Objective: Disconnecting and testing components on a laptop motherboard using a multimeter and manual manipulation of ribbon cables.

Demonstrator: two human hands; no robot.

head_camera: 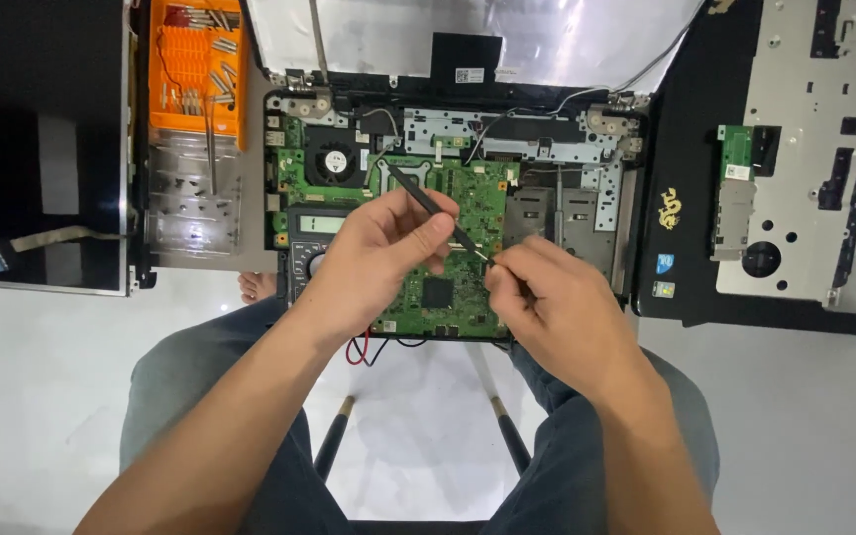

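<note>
I see my left hand [374,260] over the green circuit board [453,248] of an opened laptop base [458,188], its fingers [426,236] clamped on a thin black tool [428,203] that slants up and to the left across the board. My right hand [547,302] sits just beside it on the right, fingers pinched together at the tool's lower, metal tip, near the middle of the board; whether they grip the tip itself or some small part there I cannot tell, it is too small. The two hands nearly touch above the board's black chip [437,292].

The laptop base lies at the middle of the white worktop [32,376], toward its far edge, with a round black fan [334,161] at the base's far left and bare metal brackets [507,134] along its far side. A dark meter [311,238] with a pale display lies partly under my left wrist, and red and black wires [361,349] hang off the base's near edge.

Toward the far left corner stands an orange screwdriver bit holder [195,69] above a clear tray of screws [193,203], and a dark screen panel [37,139] fills the left edge. At the right edge lies a detached palmrest cover [800,149], underside up, with a small green board on it.

My knees [210,367] show below the near edge.
</note>
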